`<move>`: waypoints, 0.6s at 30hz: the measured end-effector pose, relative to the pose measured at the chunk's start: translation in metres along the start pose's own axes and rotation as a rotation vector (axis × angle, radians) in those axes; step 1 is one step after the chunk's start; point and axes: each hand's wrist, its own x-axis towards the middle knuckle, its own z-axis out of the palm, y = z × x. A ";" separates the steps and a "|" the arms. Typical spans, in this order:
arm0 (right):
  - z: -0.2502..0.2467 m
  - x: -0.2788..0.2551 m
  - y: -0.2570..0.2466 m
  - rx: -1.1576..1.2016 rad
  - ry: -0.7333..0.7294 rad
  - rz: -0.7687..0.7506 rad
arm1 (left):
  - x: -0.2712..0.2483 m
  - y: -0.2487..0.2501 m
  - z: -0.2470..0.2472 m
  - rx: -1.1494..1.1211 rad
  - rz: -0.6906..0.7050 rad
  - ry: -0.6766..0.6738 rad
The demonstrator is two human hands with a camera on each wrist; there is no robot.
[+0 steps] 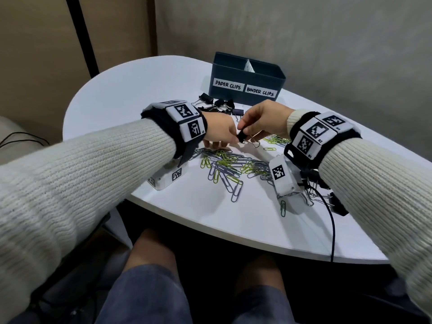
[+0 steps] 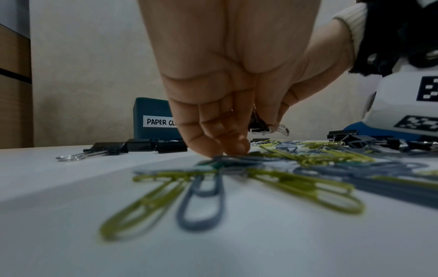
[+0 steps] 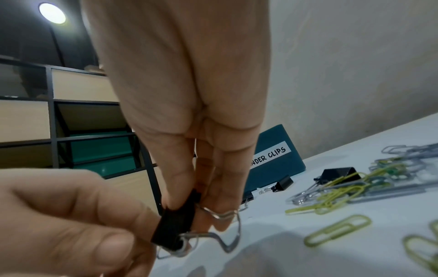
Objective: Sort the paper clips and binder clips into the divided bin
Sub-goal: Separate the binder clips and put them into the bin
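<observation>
White table (image 1: 163, 90) carries, from left to right, the left hand (image 1: 217, 132), fingertips down on paper clips (image 1: 224, 164), the right hand (image 1: 261, 120) pinching a black binder clip (image 1: 242, 136), and the divided bin (image 1: 245, 78) just beyond toward the far edge.

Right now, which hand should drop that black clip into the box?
Probably the right hand. It already pinches the black binder clip from above, and the BINDER CLIPS half of the bin sits on the right. The left hand only touches the clip, fingertips down on the paper clips.
</observation>
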 end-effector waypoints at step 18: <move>-0.011 0.002 0.006 0.089 0.243 0.176 | -0.004 -0.001 -0.006 -0.141 -0.081 0.149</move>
